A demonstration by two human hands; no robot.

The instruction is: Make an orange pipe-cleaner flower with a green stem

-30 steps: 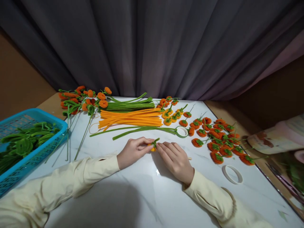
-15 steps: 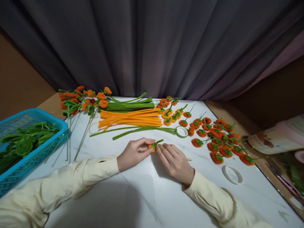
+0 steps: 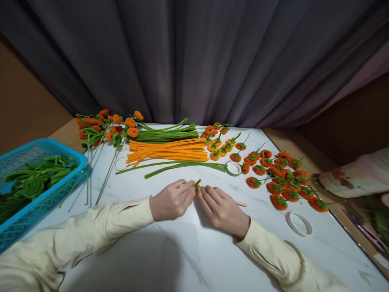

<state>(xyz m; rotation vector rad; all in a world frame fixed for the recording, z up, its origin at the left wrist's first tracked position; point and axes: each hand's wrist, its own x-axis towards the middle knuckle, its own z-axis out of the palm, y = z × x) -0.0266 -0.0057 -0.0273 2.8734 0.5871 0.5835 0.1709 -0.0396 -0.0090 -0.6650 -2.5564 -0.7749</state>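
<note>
A small yellow-orange fuzzy flower with a green top [image 3: 197, 188] is pinched between both hands at the middle of the table. My left hand [image 3: 174, 199] has its fingers closed on the flower's left side and hides much of it. From the right, my right hand [image 3: 223, 211] grips the flower with bent fingers. A thin wooden stick [image 3: 241, 204] pokes out beyond my right hand. Just beyond the hands lie orange pipe cleaners [image 3: 167, 151] and loose green stems [image 3: 179, 165].
A blue basket [image 3: 69, 178] of green pieces stands at the left. Orange flowers [image 3: 278, 202] cover the right side, near a white ring [image 3: 299, 224] and a green-edged tape roll [image 3: 233, 168]. More flowers [image 3: 133, 132] and green pipe cleaners [image 3: 170, 134] lie at the back.
My left fingers have closed further round the flower and cover more of it. The flower's green tip now points more upright. My right hand has hardly moved.
</note>
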